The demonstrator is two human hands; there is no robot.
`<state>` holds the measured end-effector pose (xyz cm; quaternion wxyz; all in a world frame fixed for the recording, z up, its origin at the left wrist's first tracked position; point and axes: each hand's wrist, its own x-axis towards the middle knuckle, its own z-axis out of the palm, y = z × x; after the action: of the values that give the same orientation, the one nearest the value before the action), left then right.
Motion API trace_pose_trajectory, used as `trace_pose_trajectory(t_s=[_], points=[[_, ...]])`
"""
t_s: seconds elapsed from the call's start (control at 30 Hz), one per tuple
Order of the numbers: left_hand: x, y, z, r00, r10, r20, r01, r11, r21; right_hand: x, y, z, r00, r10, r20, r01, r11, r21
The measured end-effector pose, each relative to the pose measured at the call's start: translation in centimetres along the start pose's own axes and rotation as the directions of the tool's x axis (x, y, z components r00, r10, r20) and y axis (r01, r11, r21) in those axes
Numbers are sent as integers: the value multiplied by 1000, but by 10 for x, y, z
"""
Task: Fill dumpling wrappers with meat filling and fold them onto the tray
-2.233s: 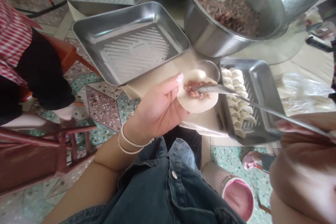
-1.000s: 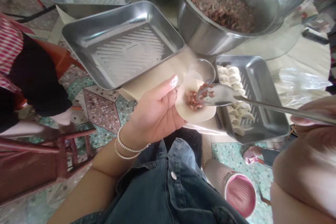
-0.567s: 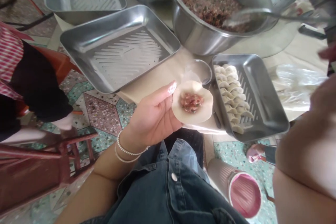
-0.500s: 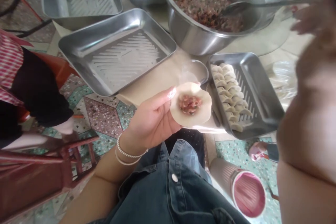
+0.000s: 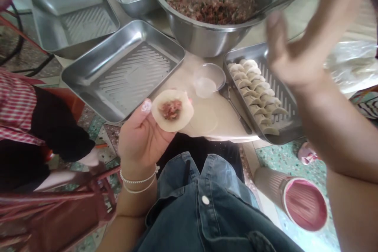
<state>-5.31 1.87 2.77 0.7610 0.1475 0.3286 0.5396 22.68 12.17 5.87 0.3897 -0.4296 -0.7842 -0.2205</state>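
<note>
My left hand (image 5: 146, 134) holds a round dumpling wrapper (image 5: 186, 115) by its left edge, between thumb and fingers. A lump of meat filling (image 5: 171, 110) sits in the middle of the flat, unfolded wrapper. My right hand (image 5: 307, 43), partly blurred, is raised above the right-hand tray with thumb and fingers apart and nothing seen in it. Close by, a metal spoon (image 5: 273, 6) leans in the large steel bowl (image 5: 203, 41) of minced filling (image 5: 211, 2), its handle over the rim. Folded dumplings (image 5: 256, 94) stand in two rows in a metal tray (image 5: 283, 136).
A clear plastic bowl (image 5: 209, 80) and a small utensil (image 5: 236, 110) lie on the table before me. Metal trays (image 5: 124, 71) stand to the left. A pink-lined bin (image 5: 305, 204) is on the floor at right. Another person (image 5: 59, 126) sits at left beside a red chair (image 5: 59, 212).
My right hand has come left and away from the spoon, which stays in the bowl. My left hand and the filled wrapper have shifted left in view, as the camera has turned.
</note>
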Motion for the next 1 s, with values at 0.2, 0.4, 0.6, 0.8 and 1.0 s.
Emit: trace_pose_trajectory(t_s=[0.2, 0.4, 0.6, 0.8, 1.0], points=[[0, 2, -4, 1000, 22, -11, -21, 998, 57, -17, -53, 29, 674, -361, 645, 216, 931, 296], [6, -6, 4, 999, 24, -33, -23, 999, 49, -13, -58, 11, 747, -284, 601, 119, 947, 300], [14, -15, 22, 998, -50, 46, 54, 995, -83, -39, -89, -35, 888, -239, 393, 92, 930, 357], [11, -19, 31, 993, -59, 102, 72, 988, -135, -64, -105, -41, 877, -303, 372, 170, 921, 351], [7, -24, 26, 975, -134, 176, 168, 967, -192, -51, -99, -39, 887, -211, 411, 81, 947, 312]])
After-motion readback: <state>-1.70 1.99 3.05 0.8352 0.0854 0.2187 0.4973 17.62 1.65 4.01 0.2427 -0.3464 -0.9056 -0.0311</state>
